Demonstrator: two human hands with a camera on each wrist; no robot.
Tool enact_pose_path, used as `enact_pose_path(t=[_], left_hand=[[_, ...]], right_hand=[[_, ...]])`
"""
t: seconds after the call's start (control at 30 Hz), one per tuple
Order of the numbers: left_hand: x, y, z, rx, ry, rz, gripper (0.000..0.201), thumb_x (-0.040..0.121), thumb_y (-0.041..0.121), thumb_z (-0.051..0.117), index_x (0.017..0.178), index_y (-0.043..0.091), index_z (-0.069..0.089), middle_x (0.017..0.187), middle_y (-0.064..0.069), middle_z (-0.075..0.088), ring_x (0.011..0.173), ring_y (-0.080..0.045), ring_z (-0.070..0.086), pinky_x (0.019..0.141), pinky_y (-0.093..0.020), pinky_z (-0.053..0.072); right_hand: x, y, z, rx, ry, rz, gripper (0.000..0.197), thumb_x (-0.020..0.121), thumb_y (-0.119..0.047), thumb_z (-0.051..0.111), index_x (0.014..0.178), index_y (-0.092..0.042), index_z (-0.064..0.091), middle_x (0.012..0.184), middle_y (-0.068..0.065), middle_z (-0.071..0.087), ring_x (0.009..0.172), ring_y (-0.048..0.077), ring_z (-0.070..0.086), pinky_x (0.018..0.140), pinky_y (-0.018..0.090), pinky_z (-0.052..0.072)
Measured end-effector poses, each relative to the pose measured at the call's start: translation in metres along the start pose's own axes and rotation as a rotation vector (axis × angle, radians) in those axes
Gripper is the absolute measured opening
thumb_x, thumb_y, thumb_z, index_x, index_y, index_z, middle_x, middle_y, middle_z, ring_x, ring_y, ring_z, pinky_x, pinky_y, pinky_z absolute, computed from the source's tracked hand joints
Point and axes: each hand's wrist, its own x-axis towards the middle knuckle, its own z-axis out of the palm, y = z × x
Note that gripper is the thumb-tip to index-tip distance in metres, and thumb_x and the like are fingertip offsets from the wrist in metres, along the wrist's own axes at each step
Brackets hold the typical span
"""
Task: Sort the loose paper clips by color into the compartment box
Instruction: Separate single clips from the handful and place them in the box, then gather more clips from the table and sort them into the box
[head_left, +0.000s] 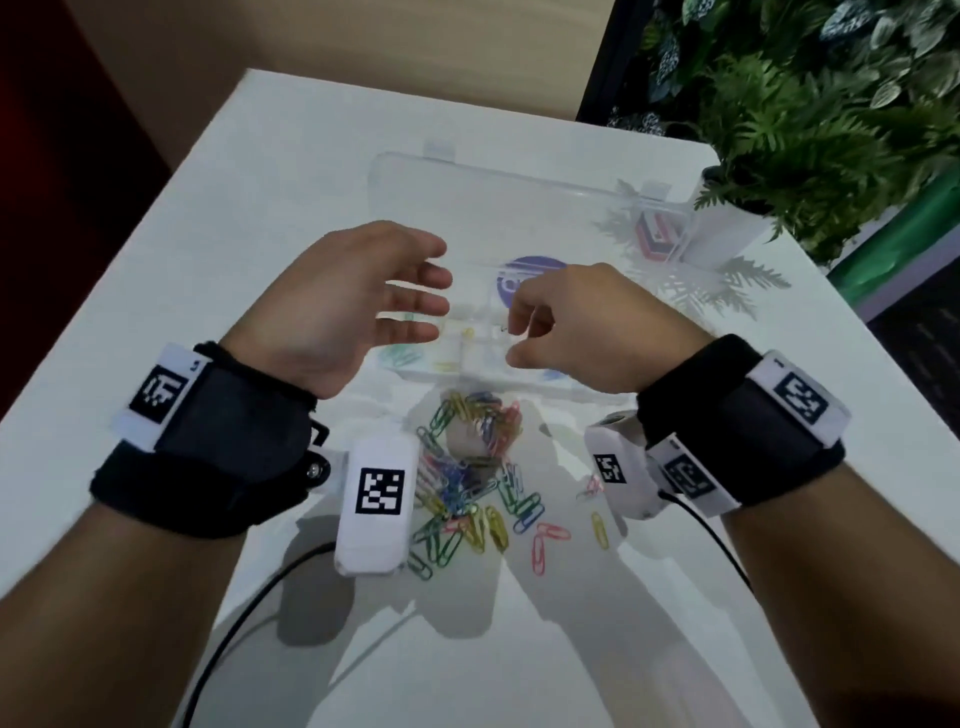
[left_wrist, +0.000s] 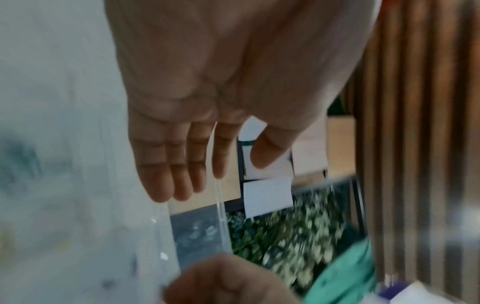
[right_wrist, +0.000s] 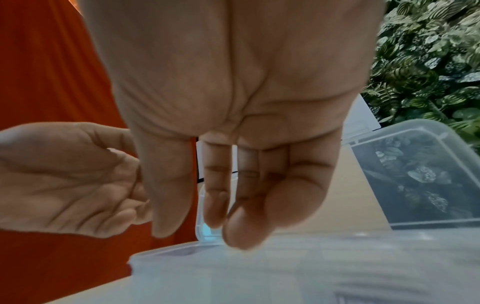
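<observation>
A clear compartment box (head_left: 519, 388) stands mid-table with its lid (head_left: 493, 208) laid open behind it. Green clips (head_left: 400, 356), yellow clips (head_left: 447, 366) and blue clips (head_left: 550, 374) lie in its front compartments. A pile of mixed colored paper clips (head_left: 467, 467) sits on the table in front of the box, between my wrists. My left hand (head_left: 441, 291) hovers over the box's left end, fingers straight and empty (left_wrist: 233, 174). My right hand (head_left: 514, 340) hangs over the box's middle, fingers pointing down loosely with nothing between them (right_wrist: 205, 234). Below them is the box rim (right_wrist: 285, 267).
A few stray pink clips (head_left: 540, 551) and a yellow clip (head_left: 600, 530) lie right of the pile. A small clear case (head_left: 660, 234) and potted ferns (head_left: 831, 156) stand at the far right. Black cables (head_left: 234, 623) trail off the near edge of the white table (head_left: 260, 208).
</observation>
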Motion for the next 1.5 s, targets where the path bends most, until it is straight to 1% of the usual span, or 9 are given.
enact_pose_path(t=[0.3,0.43,0.6,0.77,0.87,1.0,1.1,1.23,1.5], left_hand=[[-0.035,-0.028,0.009,1.236,-0.224,-0.046,0.048,0.085,0.043,0.063,0.128,0.026,0.053,0.121,0.004,0.058,0.099,-0.014,0.054,0.083,-0.026,0.042],[-0.039,-0.036,0.013,1.534,-0.323,-0.028,0.079,0.073,0.055,0.071,0.141,0.030,0.038,0.138,-0.001,0.045,0.123,-0.023,0.046,0.098,-0.038,0.043],[-0.053,-0.046,0.017,1.788,-0.454,-0.205,0.105,0.056,0.066,0.077,0.144,0.037,0.027,0.133,-0.006,0.038,0.119,-0.031,0.047,0.094,-0.048,0.046],[-0.053,-0.056,0.033,1.716,-0.433,-0.102,0.069,0.067,0.038,0.081,0.126,0.017,0.050,0.113,-0.008,0.054,0.090,-0.023,0.057,0.071,-0.030,0.047],[-0.045,-0.056,0.040,1.631,-0.372,-0.038,0.049,0.068,0.021,0.080,0.112,0.013,0.060,0.106,-0.007,0.066,0.090,-0.021,0.062,0.070,-0.028,0.049],[-0.044,-0.048,0.020,1.532,-0.261,-0.070,0.078,0.067,0.031,0.083,0.134,0.014,0.046,0.124,-0.007,0.057,0.111,-0.024,0.055,0.090,-0.034,0.048],[-0.049,-0.053,0.013,1.610,-0.296,-0.176,0.075,0.055,0.030,0.085,0.121,0.013,0.054,0.108,-0.005,0.062,0.097,-0.022,0.060,0.082,-0.038,0.055],[-0.049,-0.057,0.022,1.530,-0.280,-0.161,0.032,0.065,0.015,0.076,0.091,0.007,0.060,0.090,-0.007,0.065,0.077,-0.021,0.061,0.065,-0.030,0.053],[-0.044,-0.064,0.012,1.016,-0.128,-0.228,0.046,0.073,0.002,0.068,0.110,0.011,0.043,0.100,-0.014,0.067,0.089,-0.028,0.062,0.069,-0.037,0.047]], right_hand=[[-0.045,0.002,0.036,-0.168,-0.319,0.125,0.067,0.068,-0.048,0.078,0.124,-0.026,0.050,0.114,-0.002,0.058,0.094,0.022,0.061,0.084,0.037,0.052],[-0.053,0.008,0.044,-0.266,-0.316,0.133,0.091,0.062,-0.051,0.082,0.137,-0.025,0.038,0.127,0.005,0.050,0.109,0.026,0.054,0.082,0.033,0.046],[-0.063,0.005,0.059,-0.224,-0.365,0.179,0.090,0.056,-0.046,0.085,0.131,-0.021,0.042,0.115,0.008,0.050,0.090,0.026,0.054,0.073,0.032,0.048],[-0.052,-0.021,0.076,-0.130,-0.227,0.101,0.028,0.067,-0.017,0.076,0.087,-0.011,0.057,0.083,0.007,0.057,0.075,0.024,0.054,0.052,0.024,0.035],[-0.045,-0.029,0.074,-0.011,-0.203,0.067,0.049,0.068,-0.016,0.078,0.114,-0.011,0.061,0.108,0.008,0.065,0.095,0.024,0.061,0.068,0.022,0.040],[-0.051,-0.020,0.061,-0.034,-0.246,0.058,0.091,0.065,-0.030,0.084,0.142,-0.016,0.037,0.135,0.009,0.050,0.119,0.026,0.051,0.081,0.025,0.040],[-0.054,-0.025,0.067,-0.043,-0.327,0.055,0.110,0.057,-0.038,0.088,0.147,-0.027,0.025,0.136,0.010,0.040,0.112,0.032,0.054,0.091,0.037,0.048],[-0.045,-0.042,0.082,-0.053,-0.269,0.002,0.092,0.058,-0.032,0.088,0.137,-0.031,0.041,0.117,0.009,0.044,0.096,0.030,0.057,0.077,0.031,0.050],[-0.033,-0.049,0.086,0.050,-0.174,0.033,0.042,0.069,-0.015,0.080,0.109,-0.024,0.067,0.100,0.002,0.059,0.094,0.021,0.059,0.073,0.027,0.045]])
